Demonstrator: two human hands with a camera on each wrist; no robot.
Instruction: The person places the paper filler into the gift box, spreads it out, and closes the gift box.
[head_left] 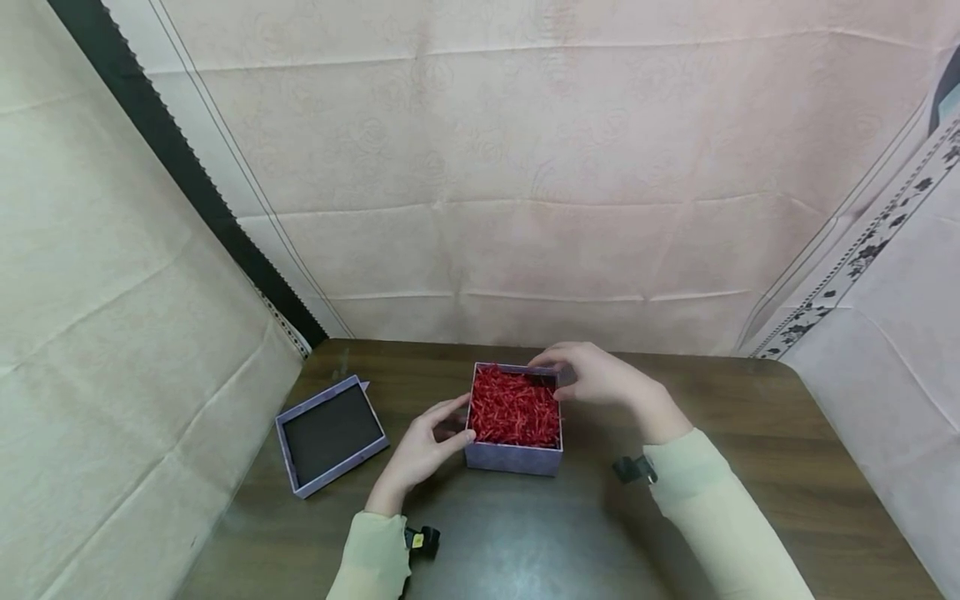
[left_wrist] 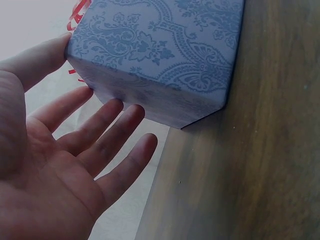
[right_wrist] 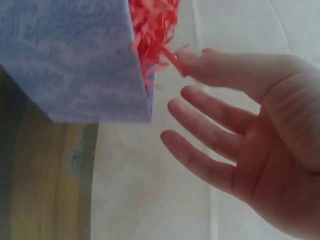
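Observation:
A lavender gift box with a scrolled floral pattern stands on the table, filled with red shredded paper. My left hand is at the box's left side; in the left wrist view its thumb touches the rim, and its loosely spread fingers lie along the patterned wall. Over the far right corner is my right hand, with thumb and index finger apart. A red paper strip sticks out toward the right thumb in the right wrist view; the other fingers there are relaxed.
To the left lies the box lid, inside up, showing a black lining in a lavender rim. The wooden table ends at pale cloth hangings behind and on both sides. Each wrist wears a small black camera.

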